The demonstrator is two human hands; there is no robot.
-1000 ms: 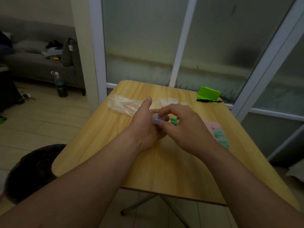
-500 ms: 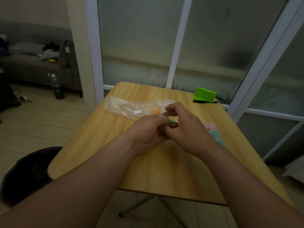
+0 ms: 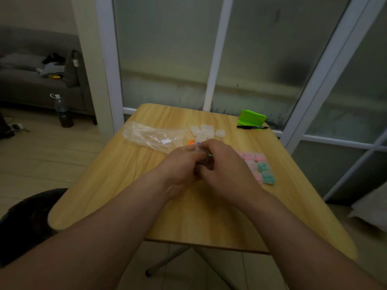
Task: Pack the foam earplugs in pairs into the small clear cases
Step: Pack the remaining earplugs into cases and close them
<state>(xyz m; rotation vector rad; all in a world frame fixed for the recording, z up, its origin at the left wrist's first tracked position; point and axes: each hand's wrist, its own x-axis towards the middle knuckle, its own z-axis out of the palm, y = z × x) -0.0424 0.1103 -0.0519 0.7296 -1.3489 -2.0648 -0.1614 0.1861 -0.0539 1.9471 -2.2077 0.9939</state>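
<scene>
Earplugs [image 3: 191,141], one orange and one blue, peek out just beyond our knuckles, beside the bag [image 3: 150,135] on the table [image 3: 125,185]. We hold a case [image 3: 201,155] between both hands, our left hand [image 3: 180,164] and right hand [image 3: 226,166] pressed close with fingers curled round it, so we cannot tell what is inside. Empty cases [image 3: 206,131] sit farther back, and filled cases [image 3: 256,164], pink and teal, lie in rows just right of our right hand.
</scene>
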